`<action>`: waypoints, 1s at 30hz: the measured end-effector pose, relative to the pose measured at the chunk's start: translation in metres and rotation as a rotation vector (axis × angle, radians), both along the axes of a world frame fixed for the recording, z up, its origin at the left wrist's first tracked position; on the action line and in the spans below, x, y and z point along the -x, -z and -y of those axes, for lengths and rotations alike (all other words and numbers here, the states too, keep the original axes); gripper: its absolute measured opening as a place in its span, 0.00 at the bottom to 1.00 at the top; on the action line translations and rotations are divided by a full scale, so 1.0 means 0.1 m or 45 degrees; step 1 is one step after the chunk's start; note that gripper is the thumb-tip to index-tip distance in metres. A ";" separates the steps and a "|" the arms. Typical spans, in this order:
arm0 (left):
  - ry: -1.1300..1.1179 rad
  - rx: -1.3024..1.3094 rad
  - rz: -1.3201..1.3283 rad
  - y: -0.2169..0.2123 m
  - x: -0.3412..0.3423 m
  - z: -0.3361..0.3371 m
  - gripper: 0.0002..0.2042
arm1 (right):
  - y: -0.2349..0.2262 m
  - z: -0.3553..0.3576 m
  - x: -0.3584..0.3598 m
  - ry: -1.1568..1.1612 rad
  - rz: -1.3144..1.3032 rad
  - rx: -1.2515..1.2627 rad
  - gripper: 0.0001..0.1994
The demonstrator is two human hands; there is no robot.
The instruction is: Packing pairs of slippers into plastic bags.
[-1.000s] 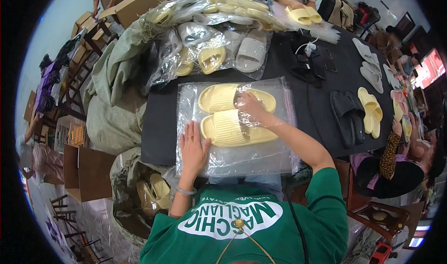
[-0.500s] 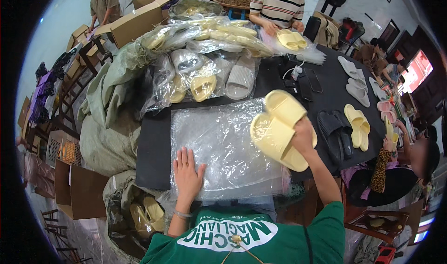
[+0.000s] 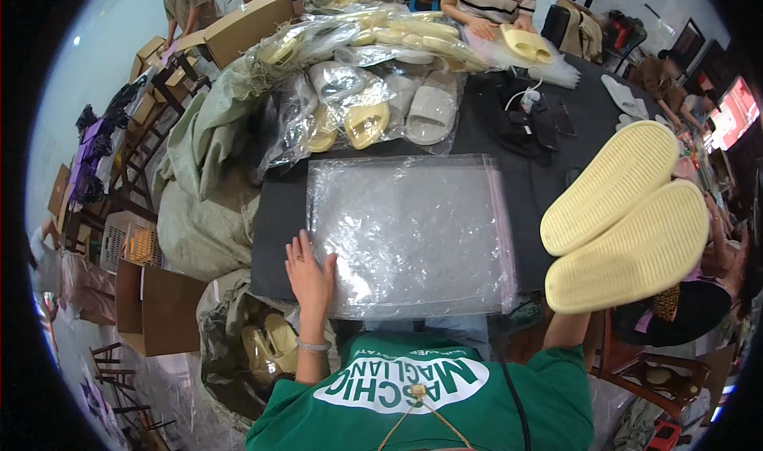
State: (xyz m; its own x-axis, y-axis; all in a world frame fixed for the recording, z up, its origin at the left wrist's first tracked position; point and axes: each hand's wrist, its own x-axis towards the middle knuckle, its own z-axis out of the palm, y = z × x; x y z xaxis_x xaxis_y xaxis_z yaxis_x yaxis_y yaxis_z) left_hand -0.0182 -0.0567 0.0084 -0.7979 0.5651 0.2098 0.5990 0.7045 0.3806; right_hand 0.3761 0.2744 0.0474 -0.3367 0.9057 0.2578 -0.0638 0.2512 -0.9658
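Observation:
Raised off to the right is a pair of pale yellow slippers (image 3: pixel 628 248), its ribbed soles facing me. My right forearm (image 3: pixel 566 329) runs up behind it; the slippers hide my right hand, which holds them up. My left hand (image 3: pixel 310 274) rests with spread fingers at the left edge of a large clear plastic bag (image 3: pixel 413 236). This bag lies flat on the black table (image 3: pixel 278 236) in front of me, a pinkish strip along its right side. Nothing is in the left hand.
Bagged yellow and grey slippers (image 3: pixel 366 123) pile up at the table's far side. Beyond the bag lie phones and a white cable (image 3: pixel 528 101). An open sack (image 3: pixel 226 324) holding slippers stands lower left beside a cardboard box (image 3: pixel 171 312). A co-worker's hands (image 3: pixel 481 28) are across the table.
The yellow slippers have moved right and closer to me, from over the bag, and turned so their soles show. My left hand stays by the bag's left edge. The whole view has shifted slightly.

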 end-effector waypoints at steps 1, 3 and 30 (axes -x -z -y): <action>0.053 0.031 -0.007 0.02 0.01 0.01 0.33 | 0.09 0.23 -0.02 -0.036 -0.024 0.052 0.17; 0.114 0.019 0.009 0.05 0.01 0.01 0.31 | 0.11 0.18 0.06 -0.105 -0.074 0.154 0.17; 0.203 0.288 -0.126 0.23 -0.15 0.09 0.31 | 0.43 1.23 2.08 -0.318 1.061 -0.970 0.10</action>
